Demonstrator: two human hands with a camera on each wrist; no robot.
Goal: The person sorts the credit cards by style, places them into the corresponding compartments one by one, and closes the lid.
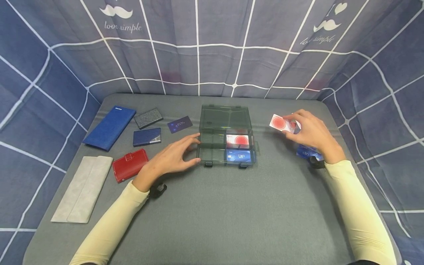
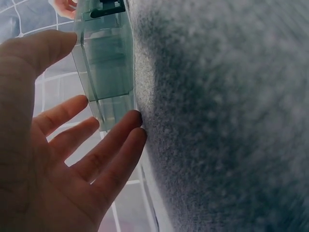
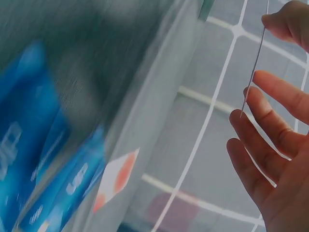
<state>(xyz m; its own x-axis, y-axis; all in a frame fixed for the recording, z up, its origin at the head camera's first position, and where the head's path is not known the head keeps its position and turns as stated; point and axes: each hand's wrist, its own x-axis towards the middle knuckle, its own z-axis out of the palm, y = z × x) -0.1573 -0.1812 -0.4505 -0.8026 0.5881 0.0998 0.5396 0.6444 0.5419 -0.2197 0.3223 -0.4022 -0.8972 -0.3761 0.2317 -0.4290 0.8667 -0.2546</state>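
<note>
Right hand [image 1: 309,132] pinches a red-and-white card [image 1: 278,122] above the table [image 1: 238,213], right of the green case [image 1: 212,155]; left hand [image 1: 173,154], fingers spread, touches the case's left side, lid [image 1: 225,117] open

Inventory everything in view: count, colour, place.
Table: 1, grey, underneath
Curtain: 1, blue-grey, behind table
Divided box: 1, green, table's middle
VIP card: 1, blue, box's front right
Boxed card: 1, red-white, behind it
Held card: 1, white-red, right of box
Loose cards: at least 2, blue, table's right
Another loose card: 1, white-red, beside those
Printed card: 1, navy, left of box
Cases: 2, grey and navy, left
Wallets: 2, blue and red, left
Pouch: 1, pale grey, near left
Sleeves: 2, yellow, forearms
Wrist gear: 2, black, wrists
Left hand: 1, at box
Right hand: 1, on held card
</note>
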